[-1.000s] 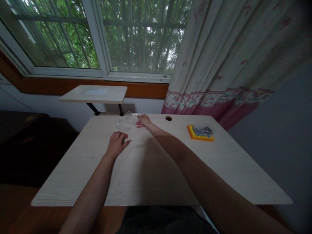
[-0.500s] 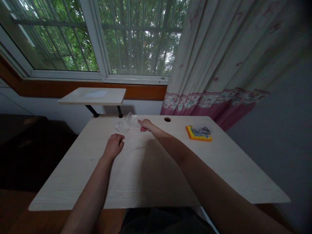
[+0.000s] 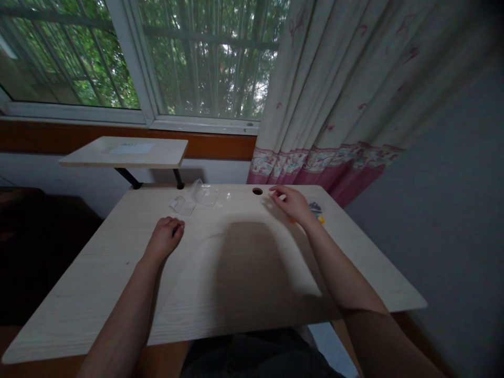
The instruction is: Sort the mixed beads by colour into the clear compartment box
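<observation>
My left hand (image 3: 165, 235) rests on the pale tabletop with its fingers curled in, and nothing shows in them. Just beyond it lies a small clear plastic piece (image 3: 184, 206). A larger clear plastic piece (image 3: 207, 196), like an open case, lies behind that one near the back edge. Over the right side of the table hovers my right hand (image 3: 293, 203), its fingers loosely bent and apart, holding nothing I can see. Behind that hand and wrist is a yellow-orange box (image 3: 322, 218) with dark contents (image 3: 315, 207) on top, mostly hidden.
The wooden table (image 3: 189, 294) has a round cable hole (image 3: 257, 191) near its back edge. A raised shelf (image 3: 157, 152) on black legs stands at the back left, with a paper label on it. Beyond are a barred window and a floral curtain (image 3: 315, 105).
My right hand has left the larger clear plastic piece and swung right to the yellow-orange box. My left hand stays put on the table. The view has turned to the right.
</observation>
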### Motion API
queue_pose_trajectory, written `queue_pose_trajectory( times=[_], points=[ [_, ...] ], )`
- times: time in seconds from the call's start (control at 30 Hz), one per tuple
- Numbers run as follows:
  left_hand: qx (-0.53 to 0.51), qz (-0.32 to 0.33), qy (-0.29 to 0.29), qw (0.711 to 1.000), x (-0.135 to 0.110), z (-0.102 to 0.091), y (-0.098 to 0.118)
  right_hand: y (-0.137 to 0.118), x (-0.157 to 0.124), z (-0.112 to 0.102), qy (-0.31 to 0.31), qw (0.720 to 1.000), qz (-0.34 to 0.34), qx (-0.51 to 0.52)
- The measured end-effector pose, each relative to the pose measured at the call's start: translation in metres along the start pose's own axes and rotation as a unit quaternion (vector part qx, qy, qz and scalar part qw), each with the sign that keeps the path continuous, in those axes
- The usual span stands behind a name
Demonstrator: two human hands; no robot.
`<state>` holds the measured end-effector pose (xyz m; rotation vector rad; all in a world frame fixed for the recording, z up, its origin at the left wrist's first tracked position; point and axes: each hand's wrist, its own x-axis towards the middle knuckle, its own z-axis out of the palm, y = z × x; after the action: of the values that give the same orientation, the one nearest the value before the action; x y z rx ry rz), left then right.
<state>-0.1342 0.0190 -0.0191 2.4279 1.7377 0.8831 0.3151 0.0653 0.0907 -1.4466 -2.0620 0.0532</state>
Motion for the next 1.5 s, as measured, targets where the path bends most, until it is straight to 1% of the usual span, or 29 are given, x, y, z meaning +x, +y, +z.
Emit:
queue_pose_trajectory(
  times=[0.03, 0.1, 0.13, 0.2, 0.27, 0.33, 0.4, 0.5, 0.57, 0.63, 0.67, 0.7, 0.77, 0.8, 0.87, 0.93, 1.0, 1.1, 1.13, 1.2, 1.27, 1.3, 1.4, 1.5],
  points=[
    [0.005, 0.002, 0.004, 1.0, 0.0, -0.001, -0.001, 0.023, -0.005, -0.013, 0.014, 0.999, -0.008, -0.033],
    [0.019, 0.001, 0.013, 1.0, -0.001, -0.002, -0.002, 0.069, -0.014, -0.034, -0.015, 0.995, -0.026, -0.092],
    [0.026, -0.003, 0.018, 0.999, -0.002, -0.002, -0.004, 0.091, -0.019, -0.042, -0.032, 0.992, -0.013, -0.118],
    [0.034, -0.017, 0.032, 0.999, -0.005, 0.0, -0.007, 0.128, -0.027, -0.052, -0.075, 0.985, 0.036, -0.149],
    [0.029, -0.027, 0.033, 0.999, -0.009, 0.003, -0.011, 0.154, -0.034, -0.057, -0.133, 0.979, 0.058, -0.143],
    [0.019, -0.028, 0.013, 0.999, -0.012, 0.007, -0.015, 0.168, -0.038, -0.057, -0.16, 0.974, 0.089, -0.13],
    [0.013, -0.026, -0.006, 1.0, -0.014, 0.009, -0.017, 0.175, -0.04, -0.056, -0.163, 0.973, 0.11, -0.119],
    [0.011, -0.025, -0.019, 0.999, -0.014, 0.009, -0.017, 0.176, -0.039, -0.055, -0.146, 0.977, 0.11, -0.109],
    [0.011, -0.02, -0.022, 0.999, -0.013, 0.006, -0.016, 0.17, -0.037, -0.056, -0.135, 0.98, 0.1, -0.105],
    [0.011, -0.013, -0.027, 0.999, -0.011, 0.003, -0.013, 0.154, -0.033, -0.057, -0.123, 0.983, 0.088, -0.1],
    [0.011, -0.01, -0.031, 0.999, -0.01, 0.002, -0.01, 0.142, -0.03, -0.056, -0.109, 0.986, 0.081, -0.094],
    [0.011, -0.009, -0.035, 0.999, -0.009, -0.001, -0.007, 0.125, -0.028, -0.055, -0.095, 0.99, 0.066, -0.084],
    [0.005, -0.004, -0.033, 0.999, -0.007, -0.005, 0.001, 0.084, -0.021, -0.049, -0.077, 0.995, 0.026, -0.055],
    [-0.002, -0.002, -0.02, 1.0, -0.006, -0.008, 0.006, 0.061, -0.018, -0.043, -0.083, 0.996, -0.008, -0.032],
    [-0.029, 0.001, 0.014, 0.999, -0.003, -0.014, 0.017, 0.012, -0.012, -0.025, -0.106, 0.992, -0.07, 0.02],
    [-0.069, 0.009, 0.038, 0.997, -0.001, -0.019, 0.028, -0.034, -0.006, -0.002, -0.129, 0.983, -0.121, 0.052],
    [-0.127, 0.029, 0.028, 0.991, -0.001, -0.02, 0.037, -0.074, 0.0, 0.025, -0.157, 0.97, -0.164, 0.085],
    [-0.244, 0.01, 0.008, 0.97, -0.003, -0.015, 0.044, -0.118, 0.009, 0.063, -0.175, 0.955, -0.204, 0.124],
    [-0.292, -0.007, 0.008, 0.956, -0.003, -0.013, 0.045, -0.13, 0.012, 0.074, -0.183, 0.951, -0.214, 0.131],
    [-0.391, -0.055, 0.033, 0.918, -0.004, -0.009, 0.046, -0.148, 0.018, 0.093, -0.19, 0.944, -0.232, 0.138],
    [-0.448, -0.081, 0.049, 0.889, -0.002, -0.008, 0.046, -0.162, 0.023, 0.105, -0.185, 0.94, -0.251, 0.141],
    [-0.457, -0.092, 0.066, 0.882, 0.0, -0.009, 0.047, -0.167, 0.024, 0.109, -0.177, 0.939, -0.259, 0.14],
    [-0.458, -0.123, 0.102, 0.875, 0.004, -0.016, 0.049, -0.178, 0.024, 0.116, -0.149, 0.938, -0.282, 0.134],
    [-0.467, -0.144, 0.115, 0.865, 0.006, -0.021, 0.051, -0.185, 0.02, 0.117, -0.124, 0.938, -0.299, 0.127]
  ],
)
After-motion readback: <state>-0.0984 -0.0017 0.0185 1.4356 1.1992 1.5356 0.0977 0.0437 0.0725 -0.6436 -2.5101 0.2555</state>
